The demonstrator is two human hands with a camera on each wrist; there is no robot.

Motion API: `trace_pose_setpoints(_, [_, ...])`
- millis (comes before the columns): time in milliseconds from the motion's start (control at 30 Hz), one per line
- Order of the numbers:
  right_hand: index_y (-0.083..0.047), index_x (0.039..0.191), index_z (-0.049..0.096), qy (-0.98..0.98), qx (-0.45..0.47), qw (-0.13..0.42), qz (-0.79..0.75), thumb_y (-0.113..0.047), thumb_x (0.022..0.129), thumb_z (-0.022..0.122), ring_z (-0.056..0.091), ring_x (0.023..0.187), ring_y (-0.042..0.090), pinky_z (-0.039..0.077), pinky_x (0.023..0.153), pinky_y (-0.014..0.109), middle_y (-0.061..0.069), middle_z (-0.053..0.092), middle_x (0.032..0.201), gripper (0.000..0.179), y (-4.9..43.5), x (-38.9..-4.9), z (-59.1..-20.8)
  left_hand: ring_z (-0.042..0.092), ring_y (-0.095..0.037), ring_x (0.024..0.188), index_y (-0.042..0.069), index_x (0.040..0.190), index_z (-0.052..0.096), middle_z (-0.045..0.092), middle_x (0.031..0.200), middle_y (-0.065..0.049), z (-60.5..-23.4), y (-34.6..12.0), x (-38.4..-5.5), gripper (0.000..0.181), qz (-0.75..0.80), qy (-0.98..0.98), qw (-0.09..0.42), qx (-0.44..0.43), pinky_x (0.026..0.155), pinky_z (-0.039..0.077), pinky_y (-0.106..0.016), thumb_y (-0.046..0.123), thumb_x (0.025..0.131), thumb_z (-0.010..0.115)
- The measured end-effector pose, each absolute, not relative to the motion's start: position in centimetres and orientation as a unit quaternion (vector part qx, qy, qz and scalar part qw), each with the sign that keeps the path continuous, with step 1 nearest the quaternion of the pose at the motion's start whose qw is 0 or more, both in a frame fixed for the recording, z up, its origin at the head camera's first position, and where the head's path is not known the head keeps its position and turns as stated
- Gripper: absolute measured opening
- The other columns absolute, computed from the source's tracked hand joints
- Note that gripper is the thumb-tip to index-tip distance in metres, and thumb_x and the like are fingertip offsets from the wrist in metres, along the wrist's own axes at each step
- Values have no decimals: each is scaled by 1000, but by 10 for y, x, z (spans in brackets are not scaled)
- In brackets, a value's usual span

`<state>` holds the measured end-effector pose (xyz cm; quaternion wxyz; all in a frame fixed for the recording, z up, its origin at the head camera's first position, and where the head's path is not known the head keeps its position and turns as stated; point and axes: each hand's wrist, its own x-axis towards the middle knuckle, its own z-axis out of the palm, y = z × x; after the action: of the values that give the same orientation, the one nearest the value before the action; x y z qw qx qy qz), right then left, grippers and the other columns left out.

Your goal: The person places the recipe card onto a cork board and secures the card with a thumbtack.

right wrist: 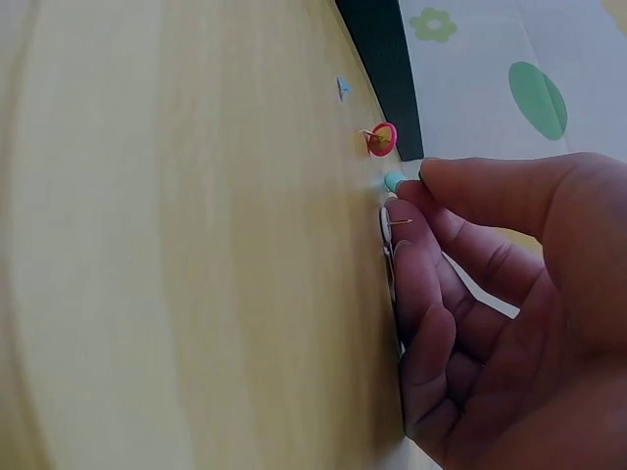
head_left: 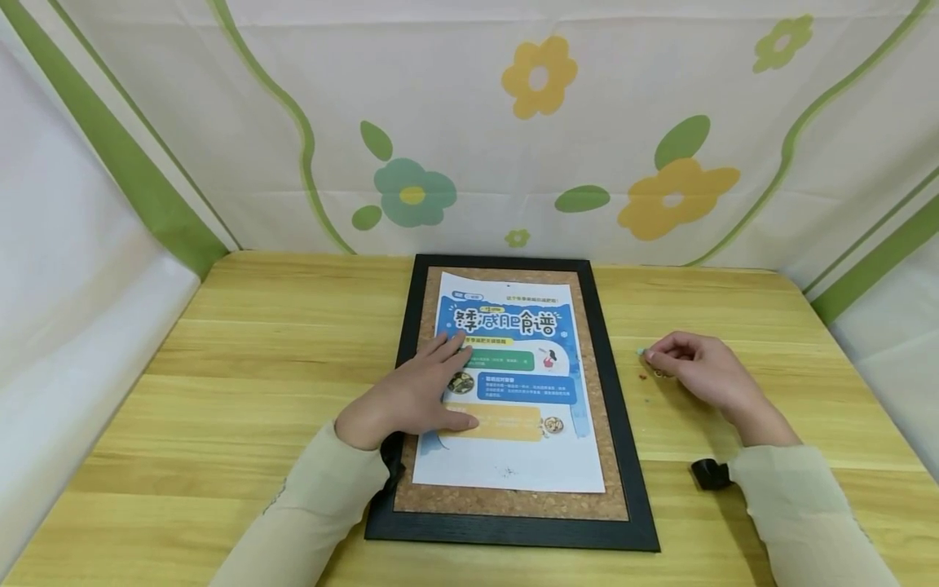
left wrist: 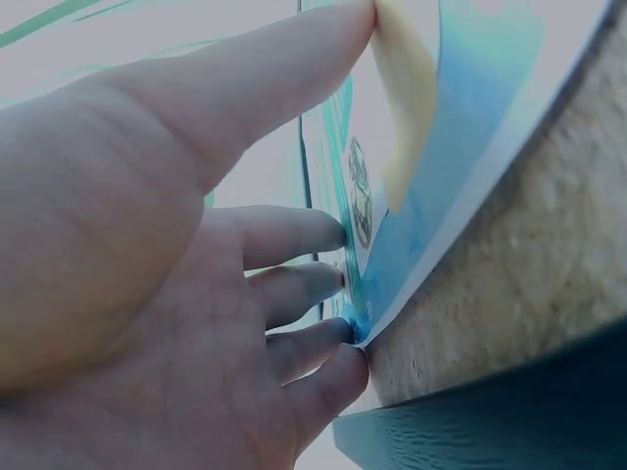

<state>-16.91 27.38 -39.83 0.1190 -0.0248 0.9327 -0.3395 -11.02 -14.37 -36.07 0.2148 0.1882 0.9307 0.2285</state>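
Paper (head_left: 513, 387), printed in blue, green and yellow with bold lettering near its top, lies flat on a cork board (head_left: 513, 501), in front of you and near the middle of the surface (head_left: 220, 391). Your left hand (head_left: 418, 395) rests on the paper's left part, fingers straight and a little spread, thumb held apart and its tip on the yellow panel. Cork shows as a strip around the sheet, and a black frame (head_left: 513, 530) borders it. To the right of that frame, your right hand (head_left: 700, 371) is low over the surface, pinching a pale teal pin (right wrist: 394, 182) between thumb and forefinger, its other fingers curled. Close by your fingertips sit a pinkish-red pin (right wrist: 383, 139) and, a bit farther off, a small blue piece (right wrist: 343, 88); a pale pin (right wrist: 385, 223) shows beside your curled fingers, partly hidden. Each wrist comes out of a light sleeve, with a black object (head_left: 710, 474) beside the right one. Behind the surface hangs a white cloth (head_left: 469, 81) with yellow and green flowers.
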Motion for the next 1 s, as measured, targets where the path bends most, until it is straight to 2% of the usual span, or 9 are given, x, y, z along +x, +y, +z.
trace_pose_setpoints(600, [-7,122,73,935,-19,120,-334,-46,109,61,53,81,15,42,69,29,7,69,101,43,270,-172,-393,5,-39,170,5,170,30,12,183,-12,-354,-145,-111,97,221,929,226,193,133,21,-61,40,96,83])
trace_pose_setpoints(900, [-7,122,73,933,-18,122,-338,-46,109,61,53,81,15,42,69,30,7,68,102,42,270,-170,-392,17,-43,167,7,168,38,21,181,-13,-354,-147,-114,83,218,934,203,196,130,19,-70,32,100,78])
trace_pose_setpoints(1000, [-7,121,73,932,-19,121,-340,-46,109,61,53,80,15,42,69,30,6,68,101,42,270,-170,-392,16,-43,167,5,166,40,24,180,-15,-355,-151,-119,85,226,935,184,200,129,17,-70,32,96,82])
